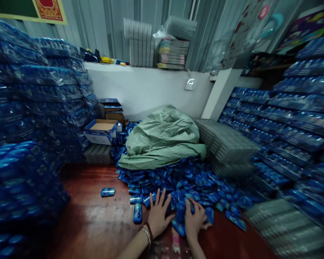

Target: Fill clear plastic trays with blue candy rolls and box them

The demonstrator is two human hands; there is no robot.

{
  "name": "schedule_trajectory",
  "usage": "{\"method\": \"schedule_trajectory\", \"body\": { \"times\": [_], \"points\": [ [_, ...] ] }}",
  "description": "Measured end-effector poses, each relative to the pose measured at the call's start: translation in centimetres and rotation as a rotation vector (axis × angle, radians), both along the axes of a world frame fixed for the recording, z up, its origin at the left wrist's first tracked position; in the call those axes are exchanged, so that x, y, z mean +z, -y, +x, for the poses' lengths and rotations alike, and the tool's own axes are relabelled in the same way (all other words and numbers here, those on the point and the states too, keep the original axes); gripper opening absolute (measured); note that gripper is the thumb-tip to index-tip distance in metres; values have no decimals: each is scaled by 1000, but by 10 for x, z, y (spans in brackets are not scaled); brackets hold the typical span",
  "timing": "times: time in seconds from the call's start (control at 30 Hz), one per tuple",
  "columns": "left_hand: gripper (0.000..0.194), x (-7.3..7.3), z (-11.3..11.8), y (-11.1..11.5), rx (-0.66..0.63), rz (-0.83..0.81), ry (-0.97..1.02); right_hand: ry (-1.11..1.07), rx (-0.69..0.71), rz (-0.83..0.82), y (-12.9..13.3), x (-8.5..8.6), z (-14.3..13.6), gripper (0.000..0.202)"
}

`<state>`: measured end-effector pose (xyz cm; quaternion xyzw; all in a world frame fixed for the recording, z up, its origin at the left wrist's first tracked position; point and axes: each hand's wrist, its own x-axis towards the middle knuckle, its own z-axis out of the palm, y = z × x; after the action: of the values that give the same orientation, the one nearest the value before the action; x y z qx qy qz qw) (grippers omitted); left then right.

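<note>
Blue foil-wrapped packets (183, 180) lie heaped on the red wooden floor (91, 216) before a green sack (162, 138). Left hand (158, 215) rests spread, grip wide; right hand (194, 220) curls over 1 packet. They look light, slick, crinkly; pinch by edges.

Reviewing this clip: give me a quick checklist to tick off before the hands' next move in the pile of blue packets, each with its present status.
1. Both hands in view: left hand and right hand show: ok.
2. Hands on the blue packets: both rest at the pile's near edge: ok.
3. Right hand's grip on a packet: fingers curl among packets; cannot tell.
4. Left hand flat, fingers spread: ok.
5. Strays gathered: a loose packet lies apart on the wooden floor: not ok.
6. Green sack covers the pile's rear: what is under it, cannot tell.
</note>
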<state>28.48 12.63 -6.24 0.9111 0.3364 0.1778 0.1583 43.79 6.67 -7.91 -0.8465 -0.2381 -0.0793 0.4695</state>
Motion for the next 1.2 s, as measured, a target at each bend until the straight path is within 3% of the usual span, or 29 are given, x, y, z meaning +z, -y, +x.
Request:
{"method": "schedule_trajectory", "body": {
  "times": [0.13,0.23,0.4,0.5,0.57,0.67,0.73,0.8,0.97,1.07,1.2],
  "points": [
    [64,-11,-17,-22,189,107,-7,61,54,3,-29,7,-39,50],
    [57,-14,-32,-33,251,101,28,103,111,19,-52,10,-65,46],
    [49,6,-62,-48,218,58,183,123,261,33,-77,18,-79,48],
    [52,16,-96,-57,423,119,170,84,420,6,-67,22,-67,50],
    [66,13,-121,-60,560,99,86,99,529,-49,-51,23,-59,50],
    [86,-3,-145,-60,499,-23,-40,191,655,-238,-30,20,-54,55],
    [85,-12,-143,-58,397,-78,-86,267,709,-367,-26,16,-57,58],
    [78,-13,-130,-58,378,-84,-111,345,706,-452,-32,11,-63,58],
    [69,6,-95,-66,427,-87,-118,427,584,-498,-58,6,-79,58],
    [65,11,-100,-66,416,-129,-23,350,596,-442,-58,9,-74,60],
    [48,24,-130,-82,468,-63,346,176,655,-204,-40,16,-48,64]
  ]
}}
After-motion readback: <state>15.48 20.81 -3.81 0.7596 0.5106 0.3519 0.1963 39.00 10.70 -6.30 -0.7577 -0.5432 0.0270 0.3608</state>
